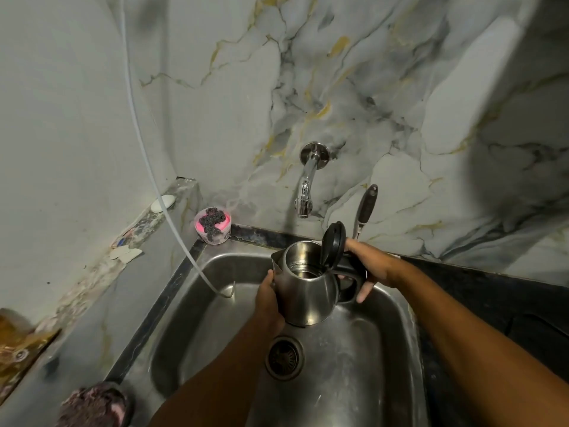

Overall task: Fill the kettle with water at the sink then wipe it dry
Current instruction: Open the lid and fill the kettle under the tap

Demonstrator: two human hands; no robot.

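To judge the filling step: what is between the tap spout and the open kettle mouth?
Nothing: in the head view, only bare marble wall shows between tap and kettle; no water stream visible.

We see a pink plastic tub (213, 227) with a dark steel scouring pad (211, 222) in it at the basin's back left corner. A pale oval soap bar (163, 203) lies on the marbled ledge (144, 229) beside it. A thin white hose (144, 155) hangs down. A black-handled utensil (365, 208) leans against the marble-patterned wall (400, 87).
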